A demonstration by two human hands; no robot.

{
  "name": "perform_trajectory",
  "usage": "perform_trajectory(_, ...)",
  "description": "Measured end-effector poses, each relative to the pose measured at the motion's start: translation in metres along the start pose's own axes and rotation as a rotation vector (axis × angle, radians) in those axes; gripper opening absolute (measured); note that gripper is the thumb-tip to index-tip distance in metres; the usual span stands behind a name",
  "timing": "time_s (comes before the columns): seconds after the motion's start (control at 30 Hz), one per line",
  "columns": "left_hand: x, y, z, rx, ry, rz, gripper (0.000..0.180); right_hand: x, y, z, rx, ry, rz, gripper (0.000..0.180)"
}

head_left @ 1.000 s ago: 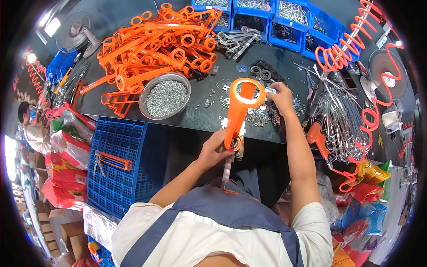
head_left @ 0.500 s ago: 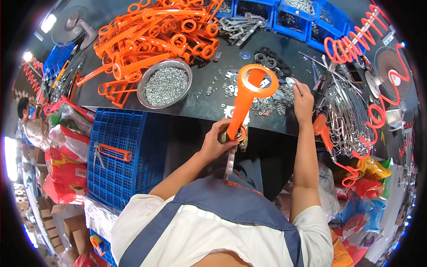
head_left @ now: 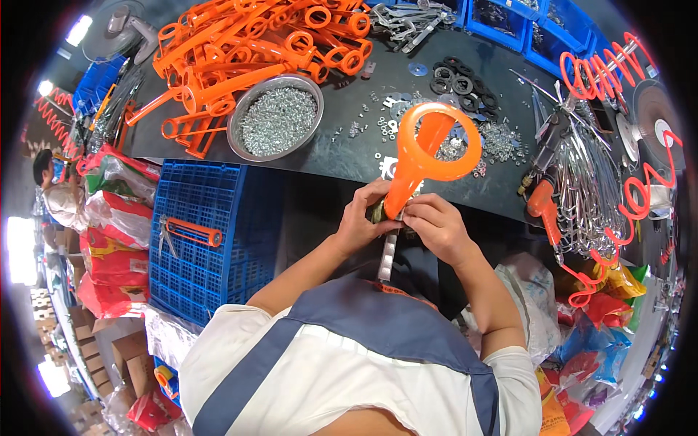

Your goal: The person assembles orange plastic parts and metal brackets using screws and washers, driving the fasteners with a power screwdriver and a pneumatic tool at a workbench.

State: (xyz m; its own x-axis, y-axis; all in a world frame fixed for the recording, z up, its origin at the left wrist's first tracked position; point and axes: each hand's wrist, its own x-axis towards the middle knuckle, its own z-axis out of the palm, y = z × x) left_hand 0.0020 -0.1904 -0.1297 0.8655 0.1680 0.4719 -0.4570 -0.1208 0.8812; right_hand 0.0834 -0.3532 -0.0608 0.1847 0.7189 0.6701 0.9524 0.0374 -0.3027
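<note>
An orange plastic handle [head_left: 429, 149] with a large ring at its top stands upright just in front of the dark workbench [head_left: 349, 163]. My left hand [head_left: 363, 218] grips its lower end. My right hand [head_left: 436, 225] is closed on the same joint from the right, fingers pinched at the base where a flat metal strip [head_left: 387, 256] hangs down. Whether a small part sits between the right fingers is hidden.
On the bench lie a pile of orange handles [head_left: 247, 51], a metal bowl of screws [head_left: 276, 120], black washers [head_left: 462, 76] and loose nuts [head_left: 494, 138]. A blue crate [head_left: 203, 232] holding one orange handle stands left. Metal strips [head_left: 582, 189] lie right. Another person [head_left: 54, 192] is far left.
My right hand came back from the loose hardware on the bench to the base of the orange handle. The handle now sits lower and closer, with both hands on it.
</note>
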Motion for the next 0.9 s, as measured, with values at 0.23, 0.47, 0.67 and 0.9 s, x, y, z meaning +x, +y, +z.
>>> perform_trajectory(0.23,0.011,0.0,-0.014,0.1,-0.11,0.139,0.037,0.005,-0.008,-0.019,-0.063,-0.237,0.101,0.019)
perform_trajectory(0.47,0.014,-0.002,-0.02,0.035,-0.158,0.103,0.037,-0.01,-0.009,-0.002,-0.093,-0.084,0.156,0.021)
perform_trajectory(0.67,0.038,0.039,-0.047,0.358,-0.071,0.244,0.056,-0.022,0.001,-0.045,-0.258,0.07,0.245,0.021)
perform_trajectory(0.9,0.106,0.025,-0.172,1.09,0.134,-0.153,0.036,-0.142,0.068,-0.148,-0.911,-0.186,1.018,0.042)
